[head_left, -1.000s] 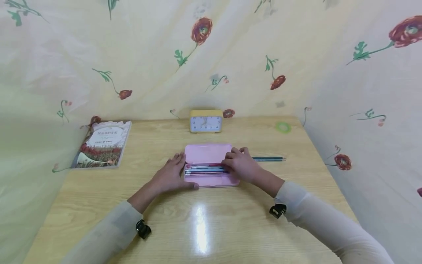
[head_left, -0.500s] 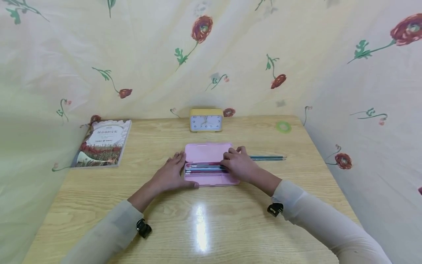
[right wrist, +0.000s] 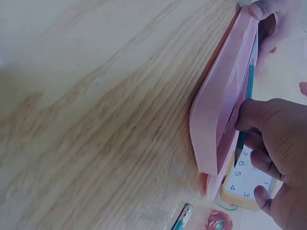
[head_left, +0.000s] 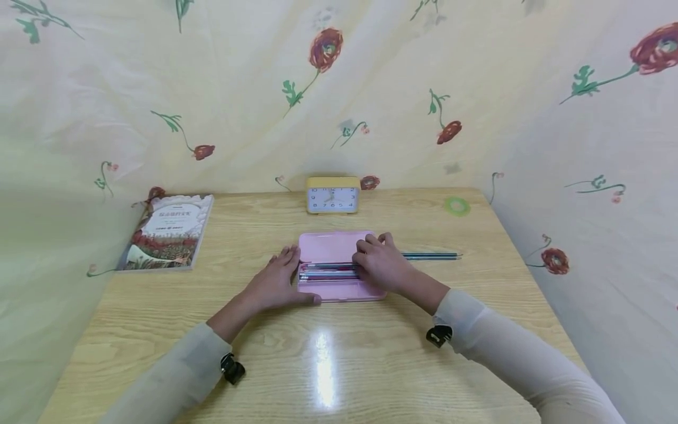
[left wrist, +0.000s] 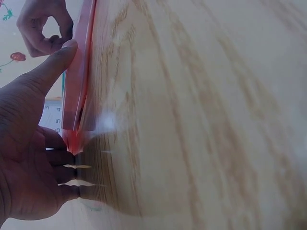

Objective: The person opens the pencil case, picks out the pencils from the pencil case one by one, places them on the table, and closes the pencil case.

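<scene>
The right hand [head_left: 384, 265] pinches a slim teal pencil [right wrist: 251, 79] at an open, oblong pink pencil case [head_left: 331, 247] on the wooden worktop [head_left: 265, 377]; should the spread left hand [head_left: 272, 285] slip, the case could skid.

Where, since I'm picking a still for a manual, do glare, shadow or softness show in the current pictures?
Head view: a bright streak of glare on the table, in front of the pencil case; left wrist view: a paler glare patch near it, and the left hand dim against a bright background; right wrist view: slightly hazy, though numerals on the clock are readable.
</scene>
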### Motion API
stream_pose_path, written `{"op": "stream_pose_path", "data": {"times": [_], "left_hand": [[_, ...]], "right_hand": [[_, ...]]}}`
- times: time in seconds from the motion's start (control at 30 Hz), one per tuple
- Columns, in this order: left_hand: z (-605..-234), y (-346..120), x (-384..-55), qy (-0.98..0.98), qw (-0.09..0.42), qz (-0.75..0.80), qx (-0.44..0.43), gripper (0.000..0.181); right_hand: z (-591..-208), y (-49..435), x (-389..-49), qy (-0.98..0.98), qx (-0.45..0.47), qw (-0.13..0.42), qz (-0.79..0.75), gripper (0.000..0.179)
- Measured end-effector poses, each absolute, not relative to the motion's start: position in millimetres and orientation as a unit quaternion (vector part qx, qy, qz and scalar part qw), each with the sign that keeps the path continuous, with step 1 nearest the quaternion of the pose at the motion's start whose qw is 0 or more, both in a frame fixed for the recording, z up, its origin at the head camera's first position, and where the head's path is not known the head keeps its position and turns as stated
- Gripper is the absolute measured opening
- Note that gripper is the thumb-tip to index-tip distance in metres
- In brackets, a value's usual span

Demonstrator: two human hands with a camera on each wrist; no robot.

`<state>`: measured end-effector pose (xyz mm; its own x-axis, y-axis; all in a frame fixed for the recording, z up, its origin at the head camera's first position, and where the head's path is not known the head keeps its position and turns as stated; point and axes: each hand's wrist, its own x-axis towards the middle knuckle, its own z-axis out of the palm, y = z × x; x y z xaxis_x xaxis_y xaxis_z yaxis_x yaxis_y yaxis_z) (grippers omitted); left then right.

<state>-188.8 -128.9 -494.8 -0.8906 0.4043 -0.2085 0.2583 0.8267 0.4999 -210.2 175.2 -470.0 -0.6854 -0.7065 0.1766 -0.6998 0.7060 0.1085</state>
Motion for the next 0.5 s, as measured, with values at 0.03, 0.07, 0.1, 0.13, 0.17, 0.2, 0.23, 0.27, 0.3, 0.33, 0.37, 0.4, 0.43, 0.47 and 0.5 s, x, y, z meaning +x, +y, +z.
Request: {"op": "stream_pose_path", "data": {"times": [0.03,0.07,0.1,0.13,0.17,0.2,0.23,0.27,0.3,0.33,0.37,0.4,0.43,0.47,0.5], "left_hand": [[-495.1,-128.7,-189.2,0.943,0.155,0.235,0.175,0.143],[-495.4,-128.5,-189.6,0.944,0.156,0.234,0.175,0.143],[-495.4,-128.2,-189.9,0.944,0.156,0.234,0.174,0.143],[-495.7,-128.0,-190.2,0.944,0.156,0.233,0.174,0.143],[-496.0,-128.0,-190.4,0.944,0.156,0.232,0.174,0.143],[-496.4,-128.0,-190.6,0.945,0.155,0.231,0.175,0.143],[-496.8,-128.0,-190.7,0.945,0.155,0.230,0.175,0.143],[-496.7,-127.9,-190.8,0.945,0.154,0.231,0.176,0.143],[-496.8,-127.8,-190.8,0.945,0.153,0.231,0.176,0.143],[-496.9,-127.8,-191.0,0.945,0.152,0.231,0.176,0.143],[-497.0,-127.8,-191.0,0.945,0.151,0.231,0.176,0.143],[-496.9,-127.8,-190.9,0.945,0.150,0.230,0.176,0.143],[-496.5,-127.8,-190.7,0.945,0.150,0.231,0.176,0.143],[-496.8,-127.7,-190.9,0.945,0.150,0.231,0.176,0.143],[-497.1,-127.7,-190.9,0.945,0.150,0.231,0.177,0.143]], "right_hand": [[-469.8,174.0,-210.4,-0.919,0.381,0.104,-0.013,0.007],[-470.1,172.7,-210.7,-0.920,0.378,0.104,-0.011,0.006],[-470.0,171.6,-210.9,-0.920,0.377,0.104,-0.012,0.006],[-470.0,170.6,-210.9,-0.922,0.374,0.101,-0.014,0.007],[-469.9,169.5,-211.0,-0.923,0.372,0.097,-0.016,0.007],[-470.0,168.6,-211.1,-0.924,0.370,0.095,-0.019,0.007],[-469.8,167.7,-211.1,-0.925,0.368,0.093,-0.021,0.008],[-469.9,166.9,-211.2,-0.925,0.366,0.093,-0.024,0.008],[-469.5,166.0,-211.2,-0.926,0.365,0.093,-0.026,0.009],[-469.5,165.1,-211.3,-0.926,0.364,0.093,-0.026,0.008],[-469.2,164.1,-211.4,-0.926,0.364,0.096,-0.024,0.008],[-469.0,163.3,-211.5,-0.926,0.364,0.099,-0.023,0.008],[-468.8,162.5,-211.6,-0.926,0.364,0.099,-0.020,0.009],[-468.5,161.9,-211.5,-0.926,0.363,0.101,-0.018,0.009],[-468.5,161.4,-211.8,-0.926,0.363,0.099,-0.016,0.009]]}}
